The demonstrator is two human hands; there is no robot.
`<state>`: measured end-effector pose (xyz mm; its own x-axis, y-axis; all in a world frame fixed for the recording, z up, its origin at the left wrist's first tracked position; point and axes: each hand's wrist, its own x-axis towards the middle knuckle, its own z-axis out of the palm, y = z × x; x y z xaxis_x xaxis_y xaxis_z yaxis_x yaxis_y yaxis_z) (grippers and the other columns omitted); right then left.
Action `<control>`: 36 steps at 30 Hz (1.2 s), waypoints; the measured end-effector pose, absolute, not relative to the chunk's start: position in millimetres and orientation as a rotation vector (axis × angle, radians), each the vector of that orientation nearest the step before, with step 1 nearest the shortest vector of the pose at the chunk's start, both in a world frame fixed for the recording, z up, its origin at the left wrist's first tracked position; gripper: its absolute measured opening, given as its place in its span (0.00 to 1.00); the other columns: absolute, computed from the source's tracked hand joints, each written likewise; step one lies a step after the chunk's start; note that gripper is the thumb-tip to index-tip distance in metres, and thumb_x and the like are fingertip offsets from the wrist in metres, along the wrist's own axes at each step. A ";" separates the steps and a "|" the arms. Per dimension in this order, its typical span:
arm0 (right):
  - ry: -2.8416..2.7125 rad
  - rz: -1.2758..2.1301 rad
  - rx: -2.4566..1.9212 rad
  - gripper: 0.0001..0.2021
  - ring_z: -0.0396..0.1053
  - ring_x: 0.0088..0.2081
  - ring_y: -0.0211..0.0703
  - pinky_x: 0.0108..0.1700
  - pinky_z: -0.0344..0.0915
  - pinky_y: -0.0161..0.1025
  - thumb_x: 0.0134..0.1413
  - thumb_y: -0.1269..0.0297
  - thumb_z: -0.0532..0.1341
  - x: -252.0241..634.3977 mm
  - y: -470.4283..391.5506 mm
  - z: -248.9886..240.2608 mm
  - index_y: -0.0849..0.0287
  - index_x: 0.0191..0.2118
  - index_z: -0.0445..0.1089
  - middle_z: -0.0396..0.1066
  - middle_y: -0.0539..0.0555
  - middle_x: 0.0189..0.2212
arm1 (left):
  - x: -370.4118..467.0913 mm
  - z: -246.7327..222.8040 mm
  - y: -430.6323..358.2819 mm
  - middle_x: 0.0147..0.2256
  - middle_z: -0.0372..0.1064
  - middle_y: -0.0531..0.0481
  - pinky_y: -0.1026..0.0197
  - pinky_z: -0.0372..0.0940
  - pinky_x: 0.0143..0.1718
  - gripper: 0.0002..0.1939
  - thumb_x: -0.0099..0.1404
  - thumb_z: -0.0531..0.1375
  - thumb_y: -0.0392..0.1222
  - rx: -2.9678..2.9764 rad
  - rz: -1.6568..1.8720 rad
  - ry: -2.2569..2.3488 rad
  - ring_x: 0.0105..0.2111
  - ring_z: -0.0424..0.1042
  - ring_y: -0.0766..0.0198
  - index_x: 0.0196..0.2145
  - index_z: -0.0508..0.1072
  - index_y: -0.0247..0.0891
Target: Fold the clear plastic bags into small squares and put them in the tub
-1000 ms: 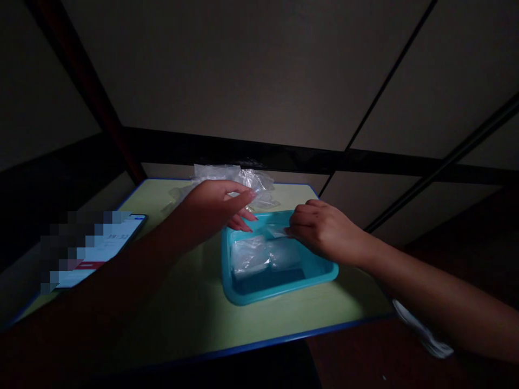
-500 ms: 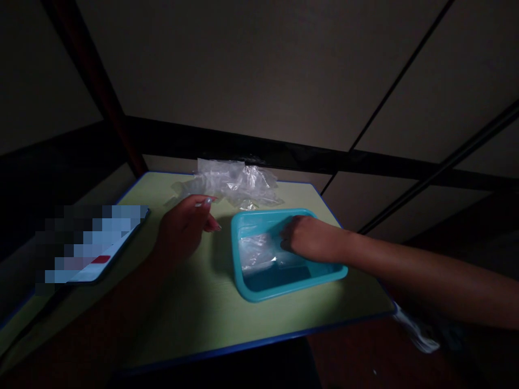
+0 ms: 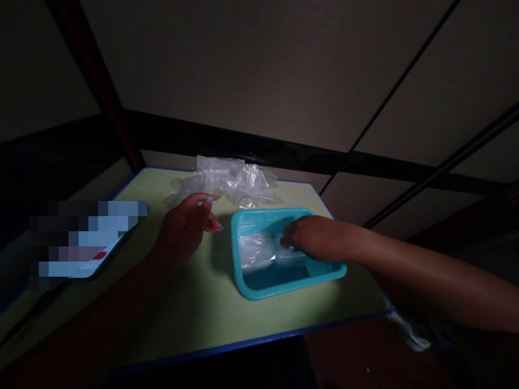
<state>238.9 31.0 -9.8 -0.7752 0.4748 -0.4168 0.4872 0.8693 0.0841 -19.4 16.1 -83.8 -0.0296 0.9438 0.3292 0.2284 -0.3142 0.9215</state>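
Observation:
A turquoise plastic basin (image 3: 263, 294) stands on the table, with clear plastic bags (image 3: 256, 253) lying flat inside. My right hand (image 3: 316, 237) reaches over its right side, down into it. The fingers are curled together against a clear bag at the right of the basin; their tips are partly hidden. To the left of the basin my left hand (image 3: 184, 227) hovers over the table, loosely bent, with thumb and fingers apart and nothing visible in it. Just beyond that hand lies a crumpled heap of clear plastic bags (image 3: 231, 181).
A phone or tablet (image 3: 101, 251), mostly blurred out, rests at the left of the pale green table (image 3: 211, 324) with blue edging. Dark panelled doors (image 3: 243, 75) rise right behind it. Something whitish (image 3: 411, 332) lies below the table's right corner.
My right hand has shifted slightly within the basin, and the bag beneath its fingers now appears separate from the one at left. My left hand has hardly moved.

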 end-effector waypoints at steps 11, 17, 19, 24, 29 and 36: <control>2.399 -0.167 0.719 0.10 0.66 0.33 0.41 0.29 0.53 0.35 0.49 0.78 0.57 225.5 45.8 -30.6 0.63 0.36 0.72 0.72 0.57 0.35 | -20.2 -86.7 13.4 0.22 0.70 0.52 0.62 0.66 0.28 0.20 0.66 0.48 0.54 1.603 1.342 1.252 0.24 0.71 0.65 0.45 0.67 0.36; 2.399 -0.270 0.671 0.11 0.63 0.32 0.39 0.30 0.52 0.35 0.47 0.81 0.56 222.7 48.5 -34.8 0.62 0.34 0.71 0.70 0.55 0.35 | -18.6 -86.0 12.9 0.22 0.70 0.52 0.62 0.66 0.27 0.20 0.65 0.49 0.55 1.586 1.336 1.240 0.24 0.71 0.64 0.44 0.67 0.36; 2.373 -0.291 0.662 0.12 0.62 0.31 0.39 0.30 0.52 0.35 0.45 0.83 0.56 219.8 48.9 -35.6 0.62 0.33 0.71 0.69 0.55 0.34 | -18.5 -85.7 12.7 0.23 0.70 0.52 0.61 0.66 0.27 0.20 0.65 0.50 0.55 1.585 1.330 1.233 0.24 0.71 0.64 0.44 0.67 0.37; 2.286 -0.283 0.663 0.11 0.59 0.30 0.38 0.30 0.51 0.36 0.44 0.83 0.57 214.7 50.9 -37.9 0.63 0.33 0.70 0.67 0.55 0.33 | -19.1 -88.5 14.0 0.23 0.70 0.52 0.61 0.66 0.28 0.20 0.65 0.50 0.55 1.594 1.314 1.217 0.24 0.71 0.64 0.45 0.67 0.37; 2.263 -0.333 0.672 0.11 0.58 0.30 0.38 0.31 0.51 0.36 0.42 0.84 0.57 214.0 52.7 -36.8 0.62 0.31 0.68 0.65 0.53 0.32 | -18.1 -89.9 14.8 0.23 0.70 0.53 0.62 0.66 0.27 0.22 0.64 0.49 0.57 1.603 1.280 1.234 0.23 0.71 0.64 0.44 0.67 0.37; 2.223 -0.387 0.747 0.14 0.60 0.31 0.38 0.33 0.53 0.36 0.43 0.85 0.55 219.6 51.9 -22.3 0.63 0.34 0.68 0.65 0.53 0.32 | -17.1 -88.2 14.2 0.23 0.69 0.53 0.63 0.66 0.28 0.22 0.65 0.47 0.57 1.643 1.229 1.254 0.23 0.70 0.65 0.44 0.66 0.37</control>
